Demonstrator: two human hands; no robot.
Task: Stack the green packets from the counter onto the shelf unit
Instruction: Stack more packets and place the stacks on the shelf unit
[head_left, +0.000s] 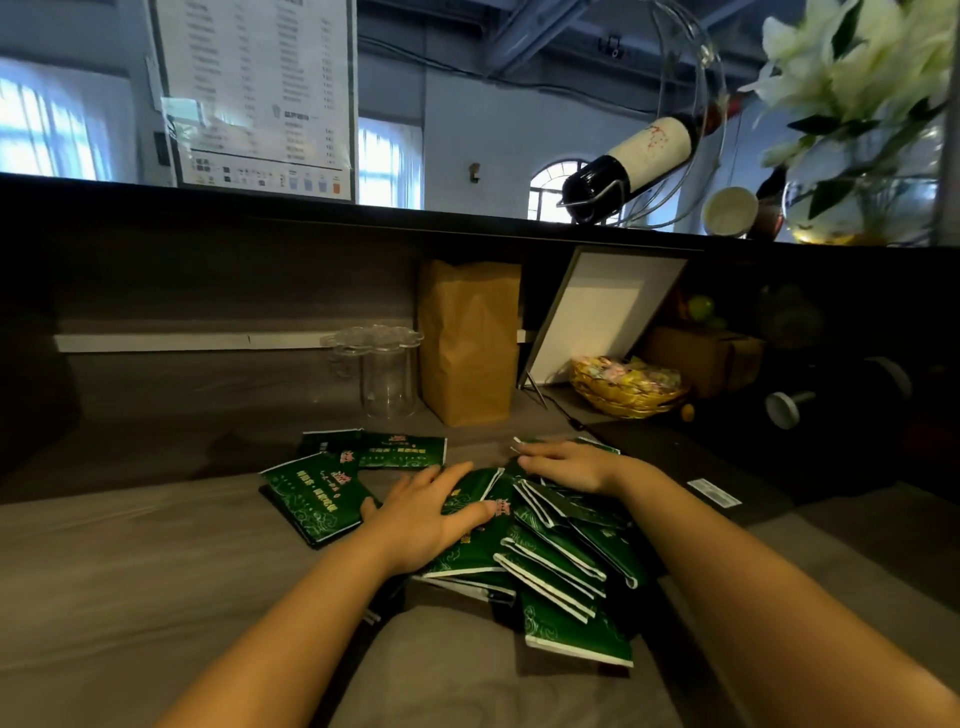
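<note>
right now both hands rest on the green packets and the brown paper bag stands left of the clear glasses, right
Not quite: the head view shows the brown paper bag right of the clear glasses. The left hand and right hand do rest on the green packets.

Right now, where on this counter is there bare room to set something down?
Bare counter lies left of the green packets, in front of the clear glasses. The middle is crowded: the left hand and right hand rest on the heaped packets. Back right stand the paper bag and gold basket.

Dark raised ledge (208, 208), pale wall (493, 130) beyond, bright arched window (550, 192).
</note>
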